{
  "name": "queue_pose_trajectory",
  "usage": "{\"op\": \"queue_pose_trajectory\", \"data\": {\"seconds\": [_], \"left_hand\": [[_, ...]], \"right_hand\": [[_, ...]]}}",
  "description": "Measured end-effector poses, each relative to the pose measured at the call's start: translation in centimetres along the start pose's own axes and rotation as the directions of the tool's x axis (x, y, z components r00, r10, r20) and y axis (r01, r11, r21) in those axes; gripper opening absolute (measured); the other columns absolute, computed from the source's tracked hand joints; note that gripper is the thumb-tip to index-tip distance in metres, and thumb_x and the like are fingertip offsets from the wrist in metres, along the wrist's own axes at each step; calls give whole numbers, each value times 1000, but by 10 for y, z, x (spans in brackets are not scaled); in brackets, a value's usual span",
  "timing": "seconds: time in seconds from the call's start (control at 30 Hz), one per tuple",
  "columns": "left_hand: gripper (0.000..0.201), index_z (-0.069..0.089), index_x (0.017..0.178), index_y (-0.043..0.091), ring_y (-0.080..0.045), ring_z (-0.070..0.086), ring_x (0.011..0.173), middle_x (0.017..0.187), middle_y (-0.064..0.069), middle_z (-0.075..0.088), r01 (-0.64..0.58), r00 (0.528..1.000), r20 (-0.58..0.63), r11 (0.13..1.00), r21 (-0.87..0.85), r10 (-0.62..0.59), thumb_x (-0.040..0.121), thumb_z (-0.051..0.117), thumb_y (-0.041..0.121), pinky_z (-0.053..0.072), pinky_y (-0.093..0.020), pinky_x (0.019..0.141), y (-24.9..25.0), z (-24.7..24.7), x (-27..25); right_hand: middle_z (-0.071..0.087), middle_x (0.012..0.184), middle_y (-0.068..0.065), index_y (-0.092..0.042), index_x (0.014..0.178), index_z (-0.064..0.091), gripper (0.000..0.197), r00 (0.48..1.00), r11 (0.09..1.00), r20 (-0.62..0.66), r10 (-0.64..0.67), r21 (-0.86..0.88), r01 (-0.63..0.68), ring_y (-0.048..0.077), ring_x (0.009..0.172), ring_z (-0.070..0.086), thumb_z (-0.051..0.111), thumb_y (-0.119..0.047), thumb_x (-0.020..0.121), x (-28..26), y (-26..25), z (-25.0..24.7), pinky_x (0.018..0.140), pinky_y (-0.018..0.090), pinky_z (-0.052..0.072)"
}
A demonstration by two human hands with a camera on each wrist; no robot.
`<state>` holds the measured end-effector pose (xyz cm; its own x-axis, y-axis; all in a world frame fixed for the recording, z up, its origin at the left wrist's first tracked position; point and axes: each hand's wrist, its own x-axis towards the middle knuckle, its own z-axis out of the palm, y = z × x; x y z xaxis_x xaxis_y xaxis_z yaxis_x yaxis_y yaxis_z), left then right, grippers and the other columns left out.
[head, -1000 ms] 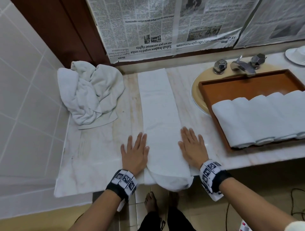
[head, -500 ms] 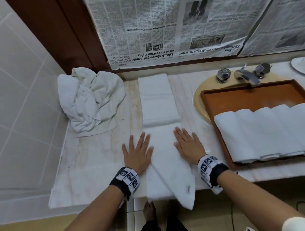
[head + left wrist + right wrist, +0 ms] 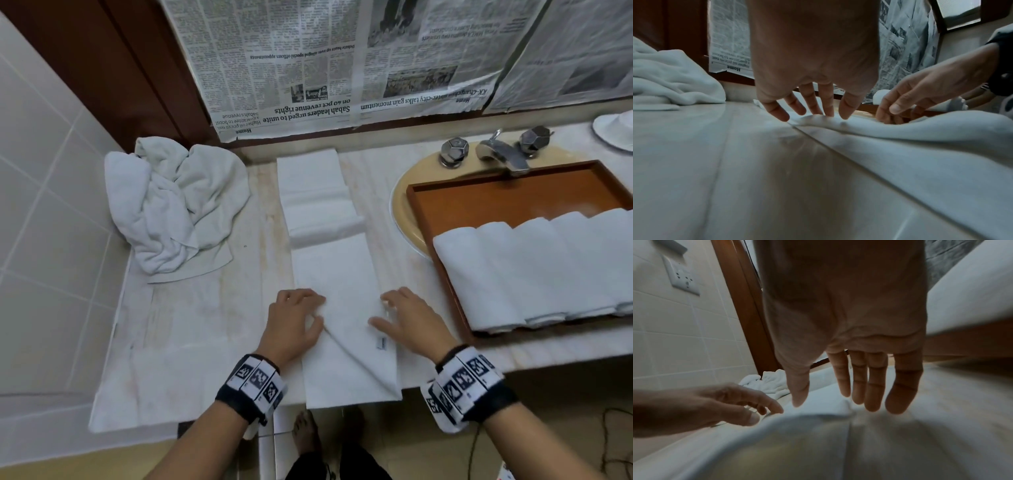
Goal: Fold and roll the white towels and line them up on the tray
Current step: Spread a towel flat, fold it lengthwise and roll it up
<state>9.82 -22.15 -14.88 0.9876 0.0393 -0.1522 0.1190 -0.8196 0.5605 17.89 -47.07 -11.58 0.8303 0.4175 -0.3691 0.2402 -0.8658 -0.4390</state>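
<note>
Towel point(image 3: 337, 274), white, folded into a long strip, lies on the desk point(image 3: 205, 325), far end doubled back, near end overhanging. Left hand point(image 3: 293, 322) and right hand point(image 3: 409, 322) flank it, loosely bent fingertips touching its edges, gripping nothing.

The rolled towels point(image 3: 548, 270) and the tray point(image 3: 513, 198) are being cut off by the head view's right edge; the folded towel point(image 3: 818, 451) is being blurred at the right wrist.

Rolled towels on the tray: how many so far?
5 visible, side by side on the tray: leftmost roll, second roll, third roll, fourth roll, and fifth roll, cut off by the picture's right edge. More may lie beyond it.
</note>
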Motion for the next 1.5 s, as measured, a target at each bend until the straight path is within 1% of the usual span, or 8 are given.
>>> {"op": "queue_pose_trajectory", "data": {"seconds": [0.13,0.27,0.5,0.8,0.97,1.1,1.27,1.5], "left_hand": [[36,61,128,30,-20,39,120,126,9,55,-10,1000,14,998,57,9,94,58,38,34,-36,92,3,6,-3],[19,68,113,23,-22,49,105,109,5,58,-23,999,-50,999,-39,21,95,62,23,42,-37,89,3,5,-6],[14,71,105,20,-17,58,100,106,4,62,-19,997,-73,991,-133,10,96,62,20,46,-32,90,-10,5,-37],[20,72,107,18,-18,61,103,111,2,64,20,991,-129,991,-133,-38,94,60,11,48,-39,95,-24,7,-63],[45,52,139,33,-19,38,137,151,9,43,2,996,-92,1000,22,0,98,41,48,38,-45,107,-13,23,-77],[59,5,156,46,-18,-7,153,164,20,-7,64,986,123,945,321,-109,100,11,61,19,-49,110,7,31,-65],[57,-8,155,46,-22,-17,152,161,24,-19,157,966,140,926,343,-216,103,12,57,5,-59,118,12,25,-29],[59,-10,155,46,-22,-17,152,159,27,-20,221,955,118,918,328,-272,102,13,59,-7,-61,118,6,6,19]], "right_hand": [[51,112,-6,-20,123,51,50,994,994,71,88,62,-92,13,98,50,68,-45,84,-22,3,18,79,31,44],[56,82,-5,-14,98,60,13,992,984,-82,97,159,-83,16,78,54,63,-23,90,-28,-5,25,66,27,42],[59,76,-7,-19,83,58,13,987,924,-74,-144,348,161,6,70,54,65,-28,90,-62,-48,43,63,19,42],[61,103,-5,-20,105,64,25,940,942,176,-292,224,251,10,94,55,63,-39,90,-88,-69,84,87,28,47],[56,129,-3,-17,128,57,42,952,955,-183,-245,123,269,13,119,49,43,-42,98,-68,-42,80,102,32,39],[19,163,0,-16,155,26,71,955,942,-8,-296,-170,290,18,150,16,11,-53,96,-31,-28,80,120,38,11],[-20,161,-9,-22,157,-7,78,958,923,90,-271,-258,285,11,150,-15,-12,-56,88,13,-26,68,122,38,-7],[-4,165,-6,-20,158,7,87,963,942,47,-264,-200,268,12,152,-3,-9,-58,82,61,-38,45,123,40,2]]}}
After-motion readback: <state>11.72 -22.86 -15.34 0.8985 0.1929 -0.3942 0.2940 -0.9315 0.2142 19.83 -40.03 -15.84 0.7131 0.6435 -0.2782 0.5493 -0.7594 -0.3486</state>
